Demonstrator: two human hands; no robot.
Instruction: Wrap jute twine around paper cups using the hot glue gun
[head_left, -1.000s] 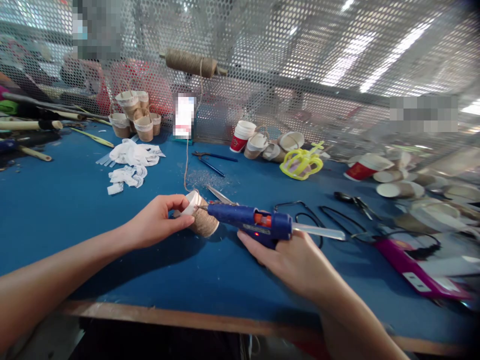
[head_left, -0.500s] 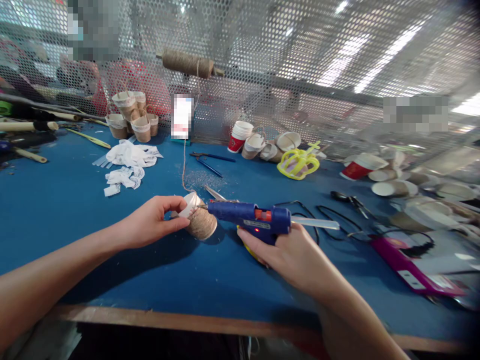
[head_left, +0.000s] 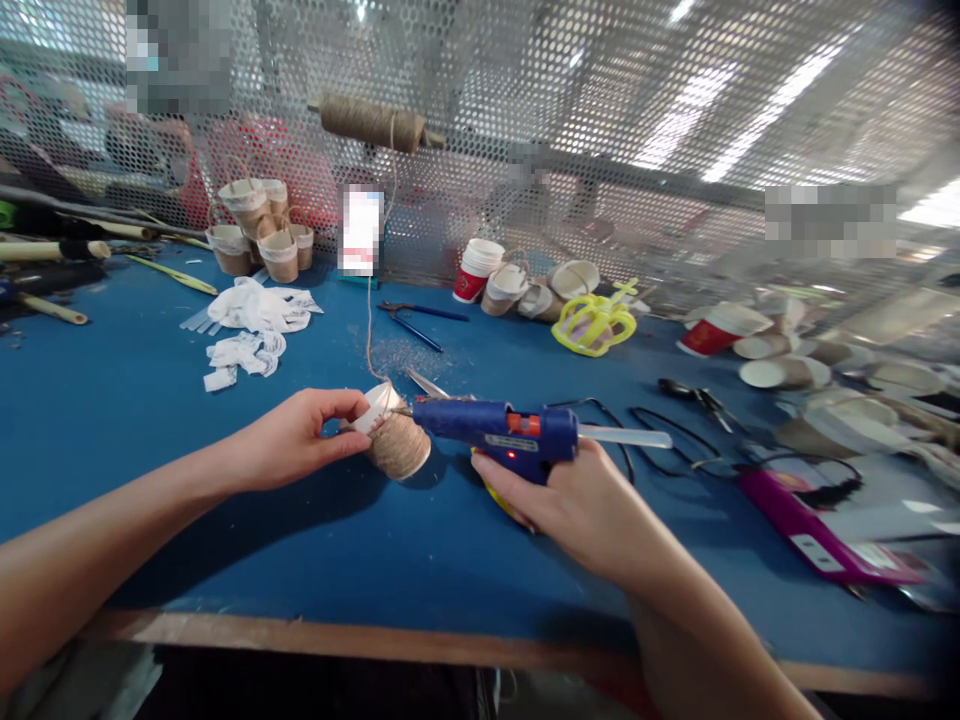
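Note:
My left hand (head_left: 311, 435) pinches the white rim of a small paper cup (head_left: 401, 445), tilted on its side and wrapped in brown twine. In my right hand (head_left: 566, 500) is a blue hot glue gun (head_left: 480, 425), its red light lit and a clear glue stick (head_left: 630, 437) poking out of the back. The gun's nozzle touches or nearly touches the cup near its rim, where the twine ends. From there a strand of twine (head_left: 369, 330) runs up to a twine spool (head_left: 371, 122) on a rod. Scissors (head_left: 426, 384) lie partly hidden behind the gun.
White lace ribbon (head_left: 259, 305) lies at left, below stacked twine-covered cups (head_left: 259, 215). Blue-handled pliers (head_left: 420, 325), red paper cups (head_left: 478, 272) and a yellow crown-shaped piece (head_left: 595, 322) stand farther back. At right are a black cord (head_left: 664, 440), a purple power strip (head_left: 814, 525) and more cups (head_left: 724, 328).
The whole view has shifted slightly. Both hands, the cup and the glue gun keep almost the same position relative to each other.

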